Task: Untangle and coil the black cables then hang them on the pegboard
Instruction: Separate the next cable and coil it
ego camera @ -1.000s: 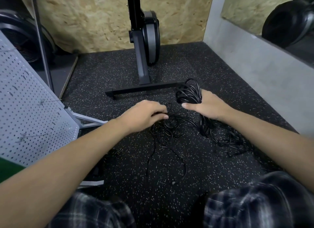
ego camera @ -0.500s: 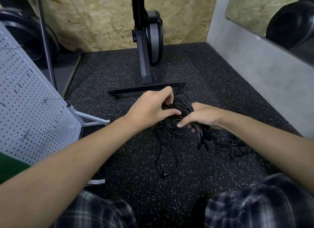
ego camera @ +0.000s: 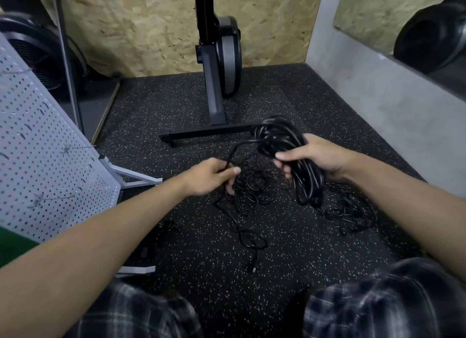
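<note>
The right hand (ego camera: 320, 158), right of centre, has its grip closed round a thick bundle (ego camera: 282, 138) of black cable, with the fingers curled across the middle of the loops; one lobe stands above the fist and the other hangs toward the floor (ego camera: 201, 249). The left hand (ego camera: 209, 177), just left of centre, holds a narrow grip, thumb against fingers, on a single strand (ego camera: 237, 147) that arches up and across into the top of that bundle. Below and between the two hands a thin tangle (ego camera: 254, 189) lies on the speckled floor, and a tail runs down the frame from it to a loose end (ego camera: 254, 268). A second snarl (ego camera: 350, 211) lies at lower right, near the right forearm. The step in hand appears to be drawing the strand clear so the bundle can be coiled evenly. It would go best if the right hand kept the loops firmly gathered while the left fed the strand along slowly. The left hand should follow the strand rather than tug it, since a hard pull could tighten the knots on the floor. The pegboard (ego camera: 37, 161) leans at the left edge of the frame, and its wire hooks (ego camera: 53, 198) appear to carry nothing, so hanging seems some way off
</note>
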`<control>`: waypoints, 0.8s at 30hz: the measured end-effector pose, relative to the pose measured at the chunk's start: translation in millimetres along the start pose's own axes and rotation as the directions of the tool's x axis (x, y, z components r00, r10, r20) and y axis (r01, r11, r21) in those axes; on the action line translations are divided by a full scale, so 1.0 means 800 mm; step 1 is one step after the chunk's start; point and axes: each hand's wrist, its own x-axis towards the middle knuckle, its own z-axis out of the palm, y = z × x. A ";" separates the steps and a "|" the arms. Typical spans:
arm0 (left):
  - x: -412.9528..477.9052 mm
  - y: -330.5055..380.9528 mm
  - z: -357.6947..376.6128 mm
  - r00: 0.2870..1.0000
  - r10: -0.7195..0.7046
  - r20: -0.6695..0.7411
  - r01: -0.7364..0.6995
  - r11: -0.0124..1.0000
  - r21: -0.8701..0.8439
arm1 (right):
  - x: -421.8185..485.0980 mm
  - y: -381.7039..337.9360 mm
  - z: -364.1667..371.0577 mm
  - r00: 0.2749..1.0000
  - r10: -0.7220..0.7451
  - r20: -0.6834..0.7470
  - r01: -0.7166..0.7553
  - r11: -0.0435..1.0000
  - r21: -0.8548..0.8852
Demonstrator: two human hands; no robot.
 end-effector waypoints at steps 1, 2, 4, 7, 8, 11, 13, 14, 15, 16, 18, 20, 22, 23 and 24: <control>0.001 -0.003 0.008 1.000 -0.019 0.012 0.019 1.000 -0.007 | 0.001 -0.001 0.001 0.998 -0.024 -0.053 0.028 0.997 0.073; 0.001 -0.002 0.016 0.999 -0.033 0.008 0.034 0.999 -0.039 | 0.003 -0.001 0.002 0.993 -0.042 -0.110 0.057 0.989 0.135; 0.003 0.009 0.032 0.998 -0.056 -0.026 0.052 0.991 -0.120 | 0.007 0.001 0.010 0.977 -0.056 -0.206 0.099 0.974 0.206; 0.007 0.038 0.046 0.999 -0.025 -0.038 0.024 0.999 -0.035 | 0.015 0.009 0.024 0.961 -0.051 -0.273 0.105 0.977 0.184; 0.008 0.046 0.049 1.000 0.000 -0.018 0.000 1.000 0.011 | 0.018 0.012 0.028 0.957 -0.046 -0.287 0.097 0.981 0.167; 0.004 0.066 0.058 0.996 0.067 0.066 -0.072 0.994 0.081 | 0.020 0.017 0.035 0.964 -0.020 -0.266 0.062 0.987 0.150; 0.002 0.070 0.061 0.990 0.081 0.112 -0.094 0.989 0.112 | 0.018 0.016 0.039 0.978 0.001 -0.209 0.036 0.984 0.177; 0.001 0.071 0.061 0.988 0.084 0.128 -0.099 0.988 0.119 | 0.016 0.015 0.042 0.984 0.012 -0.178 0.023 0.981 0.191; 0.000 0.071 0.060 0.986 0.085 0.145 -0.104 0.987 0.126 | 0.014 0.014 0.043 0.987 0.019 -0.157 0.011 0.982 0.188; 0.000 0.070 0.058 0.983 0.086 0.164 -0.109 0.984 0.138 | 0.013 0.012 0.044 0.990 0.023 -0.142 0.002 0.985 0.173; -0.001 0.070 0.055 0.979 0.084 0.188 -0.114 0.981 0.156 | 0.012 0.010 0.045 0.991 0.027 -0.130 -0.006 0.987 0.162; -0.002 0.073 0.055 0.978 0.091 0.186 -0.121 0.980 0.158 | 0.012 0.009 0.046 0.990 0.022 -0.138 0.001 0.986 0.167; -0.002 0.071 0.057 0.975 0.105 0.197 -0.135 0.980 0.146 | 0.014 0.008 0.046 0.985 0.003 -0.173 0.021 0.990 0.141; -0.003 0.067 0.058 0.972 0.108 0.207 -0.142 0.977 0.157 | 0.015 0.008 0.045 0.980 -0.006 -0.199 0.032 0.992 0.126; -0.002 0.061 0.058 0.971 0.106 0.216 -0.147 0.972 0.182 | 0.016 0.009 0.044 0.974 -0.013 -0.227 0.039 0.993 0.113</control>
